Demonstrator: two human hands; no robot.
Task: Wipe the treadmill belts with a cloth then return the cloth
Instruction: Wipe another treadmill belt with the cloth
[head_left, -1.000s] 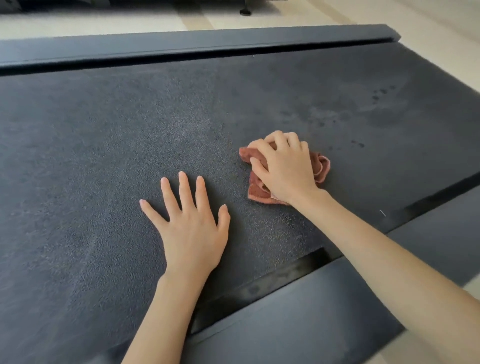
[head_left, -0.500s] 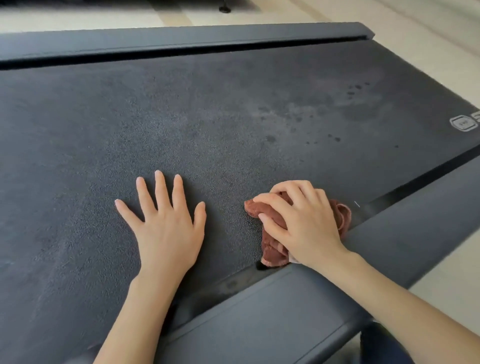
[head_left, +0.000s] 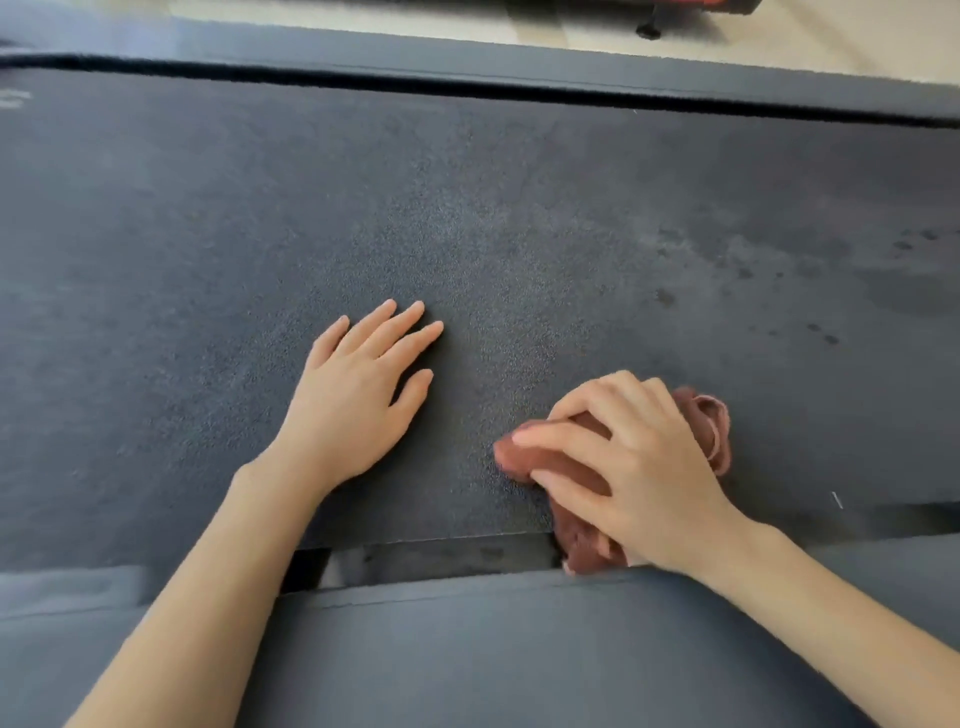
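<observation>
R hand (head_left: 644, 467) grips cloth (head_left: 709, 426) by near rail (head_left: 519, 649), L hand (head_left: 353, 400) flat, spots (head_left: 665, 297) beyond

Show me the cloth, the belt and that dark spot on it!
cloth (head_left: 707, 423), head view, its bunched right end.
belt (head_left: 467, 208), head view, the bare rough middle.
dark spot (head_left: 665, 297), head view, its centre.

The right hand (head_left: 639, 467) covers most of the cloth (head_left: 712, 423), so only its edges show. The belt (head_left: 467, 208) runs out of view left and right, and a white mark (head_left: 13, 98) at its far left is too blurred to read.
</observation>
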